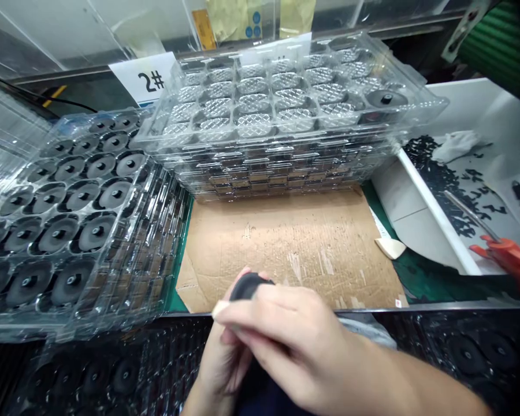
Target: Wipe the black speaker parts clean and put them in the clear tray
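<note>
A smooth black round part (248, 284) is held low in the middle of the view, in front of the cardboard sheet's near edge. My left hand (219, 358) is wrapped round it from below and the left. Across its near side lies my right hand (294, 341), with thumb and fingers pressed together. Whatever the right fingertips pinch is hidden. Most of the black part is covered by the two hands.
A cardboard sheet (260, 237) lies on the green bench. Behind it rises a stack of clear plastic trays (281, 153); another tray stack with black round parts (97, 231) stands left. On the right, a white bin (420, 179) holds small black pieces (433, 164) and red-handled pliers (507, 254).
</note>
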`<state>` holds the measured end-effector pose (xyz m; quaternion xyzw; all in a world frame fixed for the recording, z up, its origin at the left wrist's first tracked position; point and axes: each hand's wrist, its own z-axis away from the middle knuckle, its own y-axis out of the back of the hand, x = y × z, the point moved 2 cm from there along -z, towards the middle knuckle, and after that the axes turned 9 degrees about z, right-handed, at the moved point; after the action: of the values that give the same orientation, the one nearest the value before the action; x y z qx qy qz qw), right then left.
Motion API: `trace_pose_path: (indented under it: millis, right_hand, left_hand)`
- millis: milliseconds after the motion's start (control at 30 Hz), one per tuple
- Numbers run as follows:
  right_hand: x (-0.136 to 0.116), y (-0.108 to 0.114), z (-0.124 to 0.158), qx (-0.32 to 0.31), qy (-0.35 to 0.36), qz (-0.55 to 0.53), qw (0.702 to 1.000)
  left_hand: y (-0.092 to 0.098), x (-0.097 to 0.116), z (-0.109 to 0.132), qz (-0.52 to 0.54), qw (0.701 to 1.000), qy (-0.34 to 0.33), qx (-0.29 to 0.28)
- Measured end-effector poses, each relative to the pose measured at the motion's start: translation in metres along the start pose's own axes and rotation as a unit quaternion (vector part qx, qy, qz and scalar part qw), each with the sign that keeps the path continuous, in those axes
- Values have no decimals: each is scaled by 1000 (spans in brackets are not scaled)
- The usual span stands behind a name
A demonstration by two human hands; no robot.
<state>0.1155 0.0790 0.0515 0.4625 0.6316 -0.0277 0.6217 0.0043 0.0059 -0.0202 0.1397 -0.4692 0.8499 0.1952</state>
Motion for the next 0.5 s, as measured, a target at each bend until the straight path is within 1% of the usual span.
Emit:
trace_pose_path:
  millis: [33,67,100,133,167,233,267,300,333,400,433,467,500]
  right_hand:
    - [0,2,4,-48,-18,-10,999]
    - [0,5,8,-80,-44,-8,996]
    - [1,8,12,-88,-71,7,994]
    - [1,11,15,-75,-90,32,993]
    - [-1,13,17,-49,-95,63,992]
    - [-5,13,19,12,-71,121,990]
    - [-8,11,19,31,-52,142,988]
    - [-10,9,18,35,-38,155,987]
    - [-11,6,18,25,-35,162,986]
    - [-10,2,14,9,-57,181,982]
    - [-8,1,11,17,-64,202,977]
    - [-6,1,8,33,-52,227,972]
    - [-5,2,4,47,-16,245,968]
  left_hand:
    - [0,2,0,11,1000,-1,-2]
    - [0,3,0,22,1000,-1,-15]
    - [0,4,0,28,999,-1,-33]
    - [1,5,-1,34,998,1,-50]
    - [1,6,-1,41,997,4,-60]
    - [2,8,-2,50,997,3,-63]
    - [3,9,-2,48,997,-1,-58]
    - [4,10,-3,43,998,-5,-53]
    - [4,11,-3,37,998,-9,-53]
    - [7,11,-3,32,998,-19,-54]
    - [9,10,-3,28,998,-17,-49]
    - [10,8,-4,23,999,-9,-42]
    - [12,6,-3,16,999,1,-33]
